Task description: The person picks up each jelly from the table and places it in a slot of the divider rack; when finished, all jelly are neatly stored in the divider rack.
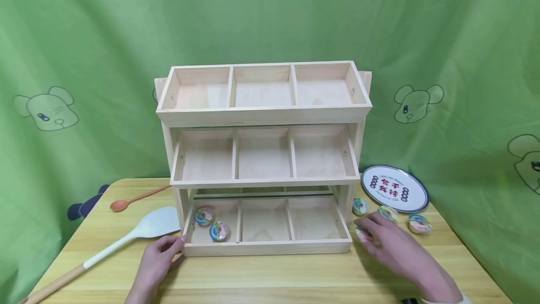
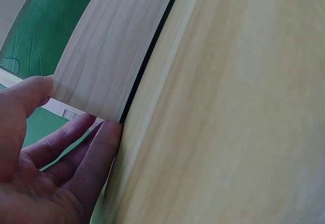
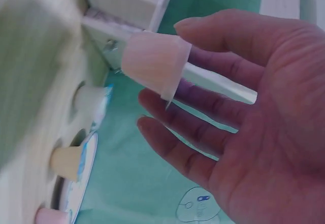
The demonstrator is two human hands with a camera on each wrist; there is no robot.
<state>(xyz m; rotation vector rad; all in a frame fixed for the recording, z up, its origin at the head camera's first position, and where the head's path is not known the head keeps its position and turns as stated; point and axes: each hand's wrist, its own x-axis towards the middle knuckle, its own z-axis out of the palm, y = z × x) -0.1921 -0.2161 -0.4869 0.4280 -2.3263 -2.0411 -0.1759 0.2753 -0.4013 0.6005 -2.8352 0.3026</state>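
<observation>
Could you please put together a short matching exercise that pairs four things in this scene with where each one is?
Things:
1. left hand
2. right hand
3. orange spoon
4. round plate

Places:
A. on the table, right of the wooden rack
B. on the table, left of the rack, behind the white spatula
C. holding a small jelly cup
D. at the front left corner of the bottom tray

Pairs: 1-D, 2-C, 3-B, 4-A

The long spatula's [image 1: 105,252] handle end and the right forearm run off the head view's bottom edge.
</observation>
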